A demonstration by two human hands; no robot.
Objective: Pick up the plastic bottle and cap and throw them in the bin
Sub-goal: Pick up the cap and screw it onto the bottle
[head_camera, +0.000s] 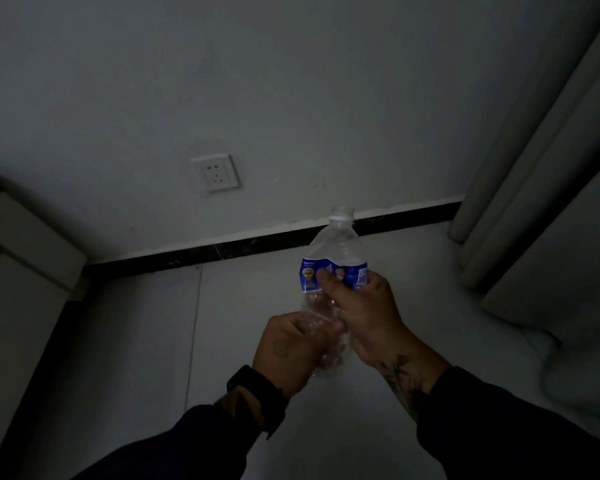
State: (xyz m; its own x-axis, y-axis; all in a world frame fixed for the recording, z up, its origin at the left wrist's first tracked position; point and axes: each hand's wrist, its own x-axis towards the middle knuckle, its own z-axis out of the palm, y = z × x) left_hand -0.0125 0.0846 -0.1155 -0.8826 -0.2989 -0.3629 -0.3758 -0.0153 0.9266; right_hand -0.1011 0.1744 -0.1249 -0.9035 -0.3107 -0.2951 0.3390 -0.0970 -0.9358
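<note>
Across the upper half of the dim view spreads a pale wall [291, 81], ending at a dark skirting strip [243, 245] where it meets the light floor [146, 341]. At right hang grey curtains [548, 161], their folds reaching the floor, and at left stands a pale cabinet [21, 271] beside the wall. Two dark sleeves [499, 434] rise from the bottom edge. Between them, held up over the floor, is the plastic bottle [333, 247], clear, roughly upright, its neck open and uncapped, with a white ring below the mouth. The right hand [364, 317] wraps its fingers around the middle of the bottle, thumb pressed on the blue label [312, 271]; a dark tattoo marks that wrist. The left hand [291, 348] is closed around the bottle's crumpled lower part, fingers curled tight on the plastic. A black watch [257, 396] sits on the left wrist. On the wall above and to the left of the bottle is a white socket [216, 173].
</note>
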